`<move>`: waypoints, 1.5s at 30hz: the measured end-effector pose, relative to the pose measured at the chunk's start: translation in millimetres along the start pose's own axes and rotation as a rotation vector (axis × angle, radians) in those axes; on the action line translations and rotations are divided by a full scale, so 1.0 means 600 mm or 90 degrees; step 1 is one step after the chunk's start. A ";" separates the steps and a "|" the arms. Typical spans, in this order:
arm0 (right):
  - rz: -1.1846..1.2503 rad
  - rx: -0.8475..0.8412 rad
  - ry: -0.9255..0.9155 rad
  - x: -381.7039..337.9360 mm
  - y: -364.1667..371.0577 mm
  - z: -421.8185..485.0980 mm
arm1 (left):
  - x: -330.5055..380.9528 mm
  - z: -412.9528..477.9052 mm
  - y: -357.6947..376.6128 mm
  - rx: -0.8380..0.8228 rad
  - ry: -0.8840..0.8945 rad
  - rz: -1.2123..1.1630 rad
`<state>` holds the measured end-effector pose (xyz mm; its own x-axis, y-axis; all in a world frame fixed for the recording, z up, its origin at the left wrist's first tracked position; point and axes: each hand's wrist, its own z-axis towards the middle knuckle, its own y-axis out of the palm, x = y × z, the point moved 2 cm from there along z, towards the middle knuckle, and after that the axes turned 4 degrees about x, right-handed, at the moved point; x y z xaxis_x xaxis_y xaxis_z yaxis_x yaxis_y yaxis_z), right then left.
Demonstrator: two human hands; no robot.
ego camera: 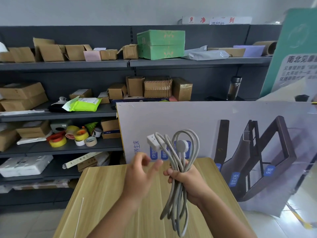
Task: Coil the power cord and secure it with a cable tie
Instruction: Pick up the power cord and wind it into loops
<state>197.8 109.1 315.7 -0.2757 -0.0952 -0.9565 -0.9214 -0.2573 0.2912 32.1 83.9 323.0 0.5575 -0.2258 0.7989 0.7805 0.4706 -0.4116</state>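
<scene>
A white tie [79,217] lies at the left of the table [106,194], untouched. The left hand [140,174] hovers over the table with fingers spread, empty. Just right of it, the right hand [186,179] is fisted around the coiled cord [178,169], its loops standing above and hanging below the fist.

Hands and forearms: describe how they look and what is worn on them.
Both the left hand and the right hand are bare: no gloves, rings, watch or bands show. The forearms are uncovered down to the bottom edge of the picture, with no sleeve in view. Fingernails look short and unpainted.
</scene>
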 end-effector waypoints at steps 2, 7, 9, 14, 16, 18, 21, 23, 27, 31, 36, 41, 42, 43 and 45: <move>0.019 0.038 -0.017 0.005 0.003 0.003 | -0.020 -0.016 0.038 -0.246 -0.245 -0.220; 0.012 0.127 -0.064 0.034 0.015 0.010 | -0.003 -0.051 0.074 -0.459 -0.231 -0.175; 0.015 0.133 -0.049 0.057 0.015 0.012 | 0.000 -0.056 0.067 -0.481 -0.194 -0.060; 0.320 0.090 0.075 0.107 0.008 0.014 | -0.007 -0.049 0.059 -0.444 -0.106 0.284; 0.391 0.067 0.090 0.112 0.007 0.018 | 0.000 -0.048 0.062 -0.373 -0.034 0.422; 0.429 0.070 0.097 0.110 0.008 0.024 | 0.000 -0.052 0.065 -0.360 0.013 0.511; 0.487 0.085 0.117 0.101 0.013 0.027 | -0.010 -0.061 0.071 -0.404 -0.024 0.489; 0.512 0.086 0.137 0.103 0.011 0.030 | -0.019 -0.067 0.072 -0.437 -0.084 0.418; 0.482 0.113 0.162 0.115 0.006 0.037 | -0.047 -0.096 0.078 -0.489 -0.233 0.188; 0.334 0.143 0.187 0.142 0.017 0.039 | -0.080 -0.119 0.064 -0.604 -0.332 0.022; 0.148 0.083 0.138 0.161 0.054 0.024 | -0.112 -0.095 0.054 -0.430 -0.456 -0.310; -0.072 -0.014 0.147 0.171 0.060 0.023 | -0.106 -0.082 0.039 -0.514 -0.354 -0.176; -0.118 -0.030 0.142 0.175 0.063 0.024 | -0.107 -0.079 0.037 -0.521 -0.336 -0.156; -0.155 -0.041 0.140 0.179 0.069 0.025 | -0.108 -0.076 0.033 -0.513 -0.328 -0.144; -0.170 -0.040 0.151 0.181 0.082 0.029 | -0.116 -0.071 0.026 -0.466 -0.339 -0.148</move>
<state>117.9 102.6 225.6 0.0503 -0.2346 -0.9708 -0.9315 -0.3617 0.0391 17.6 70.5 242.5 0.3023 0.2592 0.9173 0.9414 -0.2323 -0.2446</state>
